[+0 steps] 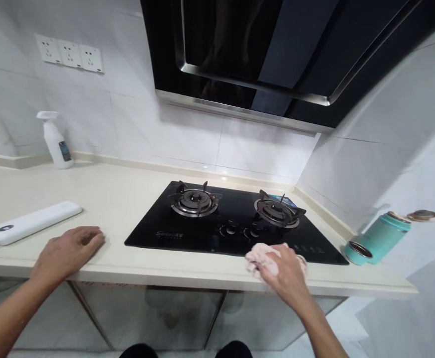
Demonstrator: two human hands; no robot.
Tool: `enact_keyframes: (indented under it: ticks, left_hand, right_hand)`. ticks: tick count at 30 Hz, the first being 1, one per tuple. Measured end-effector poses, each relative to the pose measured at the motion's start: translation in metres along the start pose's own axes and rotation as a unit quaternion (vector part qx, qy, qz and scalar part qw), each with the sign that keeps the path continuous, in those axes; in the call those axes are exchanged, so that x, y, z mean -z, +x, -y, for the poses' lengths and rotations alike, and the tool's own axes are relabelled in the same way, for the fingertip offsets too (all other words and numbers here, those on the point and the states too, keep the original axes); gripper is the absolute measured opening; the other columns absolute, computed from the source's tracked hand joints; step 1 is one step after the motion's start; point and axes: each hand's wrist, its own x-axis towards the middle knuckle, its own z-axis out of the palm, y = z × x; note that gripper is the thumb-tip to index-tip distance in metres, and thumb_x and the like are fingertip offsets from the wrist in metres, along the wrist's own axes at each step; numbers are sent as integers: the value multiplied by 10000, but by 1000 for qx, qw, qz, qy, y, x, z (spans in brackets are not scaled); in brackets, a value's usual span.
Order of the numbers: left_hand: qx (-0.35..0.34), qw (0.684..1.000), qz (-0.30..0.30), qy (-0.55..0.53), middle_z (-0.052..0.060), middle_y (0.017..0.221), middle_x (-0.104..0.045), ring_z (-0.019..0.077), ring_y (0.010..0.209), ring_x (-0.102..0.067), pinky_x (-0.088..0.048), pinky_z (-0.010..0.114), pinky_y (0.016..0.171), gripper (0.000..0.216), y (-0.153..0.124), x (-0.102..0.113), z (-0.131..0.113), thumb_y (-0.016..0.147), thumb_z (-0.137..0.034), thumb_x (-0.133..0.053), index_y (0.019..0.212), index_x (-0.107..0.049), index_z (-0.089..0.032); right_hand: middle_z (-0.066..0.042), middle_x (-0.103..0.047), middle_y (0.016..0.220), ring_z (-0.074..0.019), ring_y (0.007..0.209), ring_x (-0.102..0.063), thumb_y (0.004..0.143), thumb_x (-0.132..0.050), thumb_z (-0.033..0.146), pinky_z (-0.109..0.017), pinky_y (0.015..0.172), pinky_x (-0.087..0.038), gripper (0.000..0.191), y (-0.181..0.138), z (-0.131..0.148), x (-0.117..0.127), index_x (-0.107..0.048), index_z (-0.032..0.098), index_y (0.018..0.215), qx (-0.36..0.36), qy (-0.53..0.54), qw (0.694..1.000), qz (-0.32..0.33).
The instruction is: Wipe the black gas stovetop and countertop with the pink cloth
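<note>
Currently, in the head view, the right hand (287,271) is gripping a bunched pale cloth (263,258) at lower right of centre, across the stove's (198,237) front edge. At lower left, the left hand (70,247), loosely curled and empty, is resting near the front edge of the surface (107,194), which is stretching bare toward the stove. Blurred lettering (168,234) is beginning with "S".

right hand (286,271) grips cloth (261,257); left (68,248) rests
</note>
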Motion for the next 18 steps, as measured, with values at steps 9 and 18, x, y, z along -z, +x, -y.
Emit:
enact_keyframes:
  ticks: [9, 18]
  left_hand:
    - [-1, 1000, 9, 3, 71, 1448, -718, 350, 1338, -643, -475, 432, 1095, 544, 2, -3, 2, 882, -573, -420, 1138, -783, -258]
    - [14, 1000, -8, 10, 60, 1422, -736, 367, 1204, -711, -524, 428, 1024, 569, 2, -2, 6, 883, -587, -446, 1191, -796, -261]
  right_hand:
    - [-163, -591, 1375, -357, 1217, -612, 1015, -495, 531, -433, 980, -499, 536, 71, -42, 29, -644, 289, 1469, -207, -78, 975, 9]
    - [-160, -560, 1379, -382, 1284, -535, 1006, -548, 459, -485, 1006, -465, 450, 104, -17, 11, -695, 301, 1401, -176, -125, 973, 80]
